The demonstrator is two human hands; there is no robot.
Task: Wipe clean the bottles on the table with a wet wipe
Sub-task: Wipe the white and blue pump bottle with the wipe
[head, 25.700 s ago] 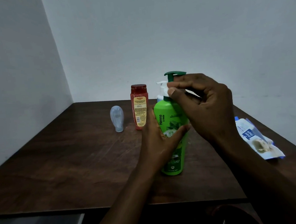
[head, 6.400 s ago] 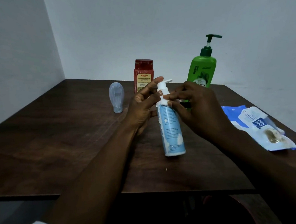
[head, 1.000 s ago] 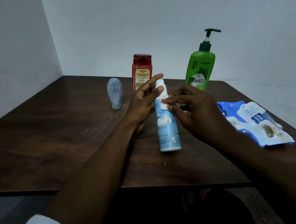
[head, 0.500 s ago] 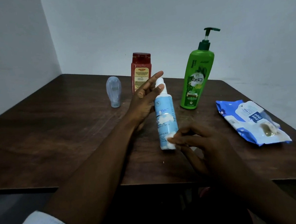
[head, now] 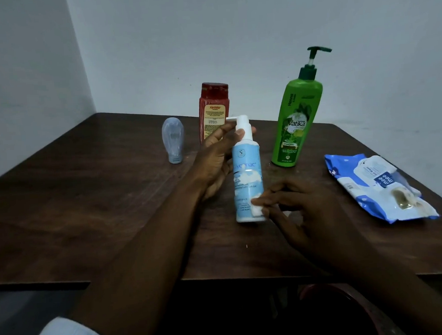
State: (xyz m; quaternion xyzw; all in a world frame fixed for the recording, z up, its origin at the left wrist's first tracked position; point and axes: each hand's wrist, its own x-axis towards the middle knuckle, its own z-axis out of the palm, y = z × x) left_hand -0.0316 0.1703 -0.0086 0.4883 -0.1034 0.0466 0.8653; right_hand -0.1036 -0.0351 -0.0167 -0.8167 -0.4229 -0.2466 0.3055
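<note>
dark wooden table (head: 87, 216) carries the green bottle (head: 296, 120), probably done, the red bottle (head: 214, 110) and small clear bottle (head: 173, 140) probably left, while the left hand (head: 214, 165) grips the blue bottle (head: 248, 176) upright at the middle and the right hand (head: 304, 208), now lower than a second ago, pinches the wet wipe (head: 257, 209) against its base.

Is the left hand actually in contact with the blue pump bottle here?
Touching. The head view shows the left hand gripping the blue pump bottle, with its fingers wrapped round the white neck and no gap visible.
</note>
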